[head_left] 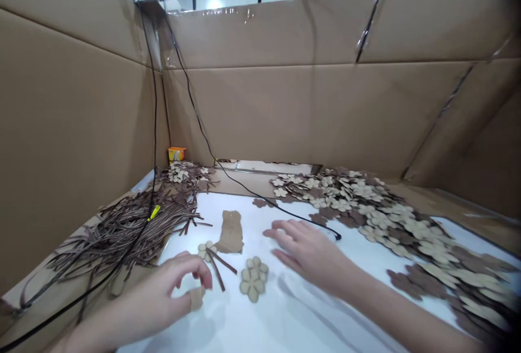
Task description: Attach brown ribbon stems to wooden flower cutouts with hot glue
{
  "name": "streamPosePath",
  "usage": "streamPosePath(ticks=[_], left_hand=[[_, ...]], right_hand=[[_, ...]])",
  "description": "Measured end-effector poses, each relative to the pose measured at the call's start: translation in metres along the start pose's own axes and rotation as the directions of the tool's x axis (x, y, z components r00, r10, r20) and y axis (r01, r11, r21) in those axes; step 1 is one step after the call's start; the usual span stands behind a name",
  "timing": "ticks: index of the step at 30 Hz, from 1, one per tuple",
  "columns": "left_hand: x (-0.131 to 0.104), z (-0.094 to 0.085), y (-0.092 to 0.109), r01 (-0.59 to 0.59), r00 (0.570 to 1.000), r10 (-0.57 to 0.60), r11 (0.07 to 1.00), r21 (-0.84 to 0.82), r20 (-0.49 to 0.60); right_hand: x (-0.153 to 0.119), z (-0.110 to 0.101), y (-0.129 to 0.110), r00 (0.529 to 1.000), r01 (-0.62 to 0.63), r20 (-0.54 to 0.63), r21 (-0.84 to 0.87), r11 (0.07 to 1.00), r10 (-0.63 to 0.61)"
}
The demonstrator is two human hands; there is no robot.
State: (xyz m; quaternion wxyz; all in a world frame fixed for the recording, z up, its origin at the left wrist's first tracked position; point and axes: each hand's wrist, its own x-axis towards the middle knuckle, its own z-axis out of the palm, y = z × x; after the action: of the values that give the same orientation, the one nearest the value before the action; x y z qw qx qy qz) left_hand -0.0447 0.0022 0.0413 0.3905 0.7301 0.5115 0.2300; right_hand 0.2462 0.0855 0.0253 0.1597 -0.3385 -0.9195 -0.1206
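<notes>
Two overlapping beige flowers (253,288) lie stripless on the white counter (260,326); another flower (202,249), near the left hand (179,282), has two brown strips (223,262) against it. The left fingers curl thumbward, grip unclear; the right hand (303,244) is spread, released. A strip pile (134,222) and flower pile (366,206) remain loose. The orange box's (176,153) contents are hidden.
</notes>
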Motion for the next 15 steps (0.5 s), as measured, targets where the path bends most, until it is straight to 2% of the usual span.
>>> streamPosePath(ticks=[3, 5, 7, 8, 10, 15], left_hand=[[0.004, 0.017, 0.005, -0.125, 0.986, 0.12, 0.991, 0.04, 0.116], [0.009, 0.029, 0.007, -0.261, 0.947, 0.245, 0.964, 0.049, 0.21], [0.015, 0.04, 0.007, -0.354, 0.895, 0.332, 0.935, 0.021, 0.299], [0.019, 0.044, 0.007, -0.365, 0.881, 0.345, 0.931, -0.002, 0.323], [0.026, 0.052, 0.003, -0.337, 0.881, 0.336, 0.94, -0.055, 0.334], [0.04, 0.067, -0.017, -0.222, 0.953, 0.239, 0.969, -0.107, 0.188]], right_hand=[[-0.025, -0.006, 0.058, 0.987, -0.139, 0.071, -0.049, 0.989, 0.143], [-0.046, -0.002, 0.095, 0.966, -0.221, 0.131, -0.028, 0.975, 0.223], [-0.067, 0.007, 0.122, 0.944, -0.224, 0.247, -0.004, 0.975, 0.218], [-0.074, 0.011, 0.129, 0.928, -0.232, 0.297, -0.011, 0.973, 0.224], [-0.083, 0.018, 0.133, 0.912, -0.222, 0.345, -0.04, 0.974, 0.222], [-0.07, 0.021, 0.114, 0.908, -0.13, 0.395, -0.049, 0.99, 0.139]])
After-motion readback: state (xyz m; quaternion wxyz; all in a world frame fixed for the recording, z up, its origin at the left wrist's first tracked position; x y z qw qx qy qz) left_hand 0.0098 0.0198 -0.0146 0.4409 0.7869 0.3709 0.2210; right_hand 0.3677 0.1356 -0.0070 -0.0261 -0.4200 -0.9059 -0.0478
